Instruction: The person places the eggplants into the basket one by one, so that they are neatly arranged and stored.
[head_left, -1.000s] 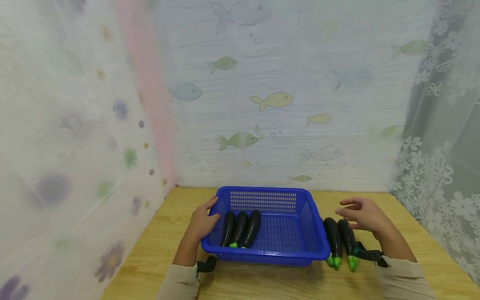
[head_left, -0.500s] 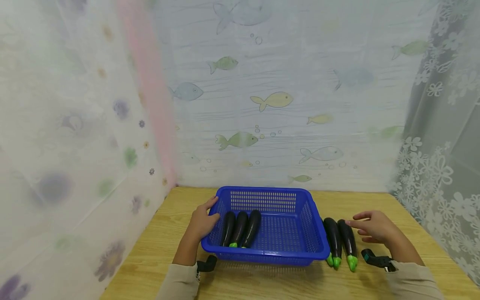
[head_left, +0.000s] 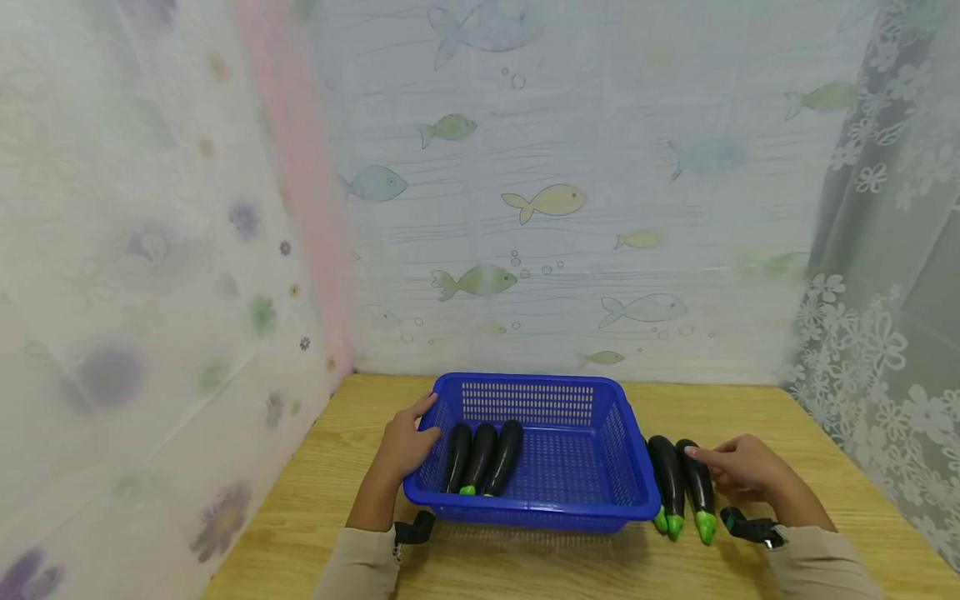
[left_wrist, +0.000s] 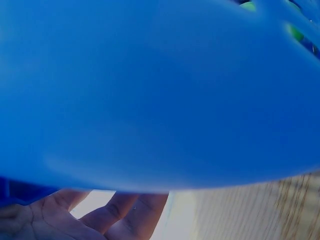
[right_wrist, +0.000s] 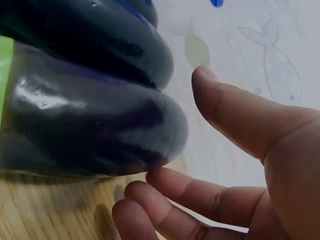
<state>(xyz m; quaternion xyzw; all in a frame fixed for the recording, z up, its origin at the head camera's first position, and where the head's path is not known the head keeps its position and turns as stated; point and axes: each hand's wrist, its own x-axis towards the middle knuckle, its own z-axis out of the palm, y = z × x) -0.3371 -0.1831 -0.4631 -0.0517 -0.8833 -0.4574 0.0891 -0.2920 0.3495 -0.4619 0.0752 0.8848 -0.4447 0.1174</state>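
I see a blue basket [head_left: 528, 505] on a wooden table [head_left: 712, 410]. Three dark eggplants [head_left: 481, 457] lie side by side in its left part. The person's left hand [head_left: 405, 443] holds the basket's left rim, thumb on the inner side. Just beyond the right wall, three more eggplants [head_left: 668, 477] rest on the table, green stems toward me. The right hand [head_left: 752, 468] is at the outermost one, thumb over its far end; I can't tell whether they touch. Behind hangs a fish-patterned sheet [head_left: 555, 325].
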